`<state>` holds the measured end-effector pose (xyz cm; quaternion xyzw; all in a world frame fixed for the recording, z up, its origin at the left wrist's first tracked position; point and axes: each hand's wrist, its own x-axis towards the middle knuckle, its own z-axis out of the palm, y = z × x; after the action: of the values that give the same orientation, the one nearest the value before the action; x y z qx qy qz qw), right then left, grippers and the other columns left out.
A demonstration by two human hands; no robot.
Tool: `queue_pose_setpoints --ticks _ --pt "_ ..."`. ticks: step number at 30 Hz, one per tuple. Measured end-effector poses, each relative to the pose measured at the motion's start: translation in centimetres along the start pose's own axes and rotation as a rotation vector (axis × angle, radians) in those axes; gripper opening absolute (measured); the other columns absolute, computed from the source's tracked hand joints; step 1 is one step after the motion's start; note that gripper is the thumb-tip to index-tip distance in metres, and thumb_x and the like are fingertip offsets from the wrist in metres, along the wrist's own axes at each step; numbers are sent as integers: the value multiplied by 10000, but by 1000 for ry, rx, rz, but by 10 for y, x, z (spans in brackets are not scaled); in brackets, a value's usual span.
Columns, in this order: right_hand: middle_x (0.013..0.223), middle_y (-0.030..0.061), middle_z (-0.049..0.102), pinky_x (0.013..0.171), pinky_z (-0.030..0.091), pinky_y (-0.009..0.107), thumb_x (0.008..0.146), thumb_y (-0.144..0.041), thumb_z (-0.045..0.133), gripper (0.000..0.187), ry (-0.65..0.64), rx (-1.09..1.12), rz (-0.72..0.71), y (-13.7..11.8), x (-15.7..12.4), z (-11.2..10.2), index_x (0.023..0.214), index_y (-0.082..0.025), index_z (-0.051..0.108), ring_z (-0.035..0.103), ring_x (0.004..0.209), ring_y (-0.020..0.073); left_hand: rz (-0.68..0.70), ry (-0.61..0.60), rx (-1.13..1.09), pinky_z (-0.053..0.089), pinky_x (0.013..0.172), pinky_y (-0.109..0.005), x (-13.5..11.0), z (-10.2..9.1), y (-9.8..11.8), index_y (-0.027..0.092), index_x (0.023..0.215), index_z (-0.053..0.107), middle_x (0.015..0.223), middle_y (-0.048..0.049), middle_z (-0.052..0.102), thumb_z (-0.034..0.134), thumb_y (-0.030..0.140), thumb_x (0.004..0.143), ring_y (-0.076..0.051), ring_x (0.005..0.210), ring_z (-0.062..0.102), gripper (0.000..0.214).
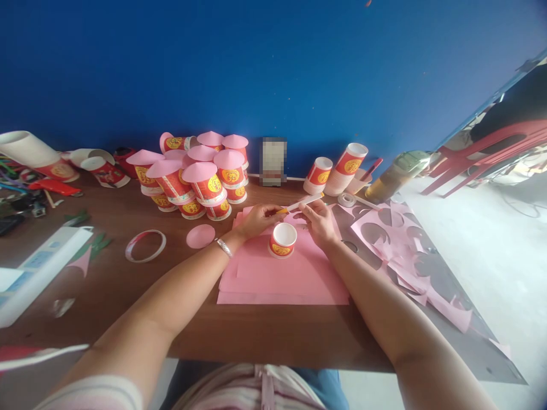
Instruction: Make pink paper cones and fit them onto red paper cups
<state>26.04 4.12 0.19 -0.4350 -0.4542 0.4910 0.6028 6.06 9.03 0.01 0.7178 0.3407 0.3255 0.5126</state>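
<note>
My left hand (pixel 261 220) pinches the near end of a slim white strip-like thing (pixel 301 203) with yellow at both ends; I cannot make out its exact kind. The fingers of my right hand (pixel 319 221) are closed on its other half. Just below my hands, an upright red and white paper cup (pixel 282 240) with a yellow emblem stands on a stack of pink paper sheets (pixel 277 279). Its open top shows a white inside. Neither hand touches the cup.
Left of centre stand several red cups with pink paper cones (pixel 200 172). A tape roll (pixel 146 246) and pink disc (pixel 200 236) lie nearby. Stacked cups (pixel 347 169), a small tape roll (pixel 346 200) and a bottle (pixel 395 173) are behind right; pink scraps (pixel 397 250) cover the right side.
</note>
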Motion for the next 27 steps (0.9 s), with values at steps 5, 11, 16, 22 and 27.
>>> queue_pose_setpoints --ticks 5,11,16,22,27 --pt "659 -45 619 529 494 258 763 -564 875 424 -32 67 -8 -4 -4 2 856 -242 616 580 586 130 33 41 -8 478 609 -281 -4 -3 8 194 865 795 698 -31 669 648 626 914 -152 650 586 459" --pt "692 -25 673 537 503 269 750 -533 899 401 -60 182 48 -10 -7 5 881 -228 674 608 576 133 82 107 -112 438 575 -264 -3 -3 6 186 844 727 705 -12 638 700 564 905 -111 594 516 384" --pt "688 -18 682 550 505 272 749 -578 896 424 -69 175 55 -8 -7 4 872 -222 703 613 573 131 79 111 -172 466 640 -269 -2 -2 5 168 1007 770 851 -34 723 807 521 822 -118 673 559 400" --pt "683 -20 659 554 502 286 769 -645 846 460 -78 116 37 -5 -5 4 918 -221 749 607 576 134 60 112 -130 439 618 -260 -2 -4 4 164 1019 798 847 -33 727 793 523 845 -105 649 541 398" --pt "682 -15 666 538 482 278 802 -660 806 465 -48 116 36 -4 -4 0 958 -225 758 613 586 138 28 114 -157 391 551 -252 0 -8 -1 164 957 782 729 -5 664 771 544 861 -94 582 504 392"
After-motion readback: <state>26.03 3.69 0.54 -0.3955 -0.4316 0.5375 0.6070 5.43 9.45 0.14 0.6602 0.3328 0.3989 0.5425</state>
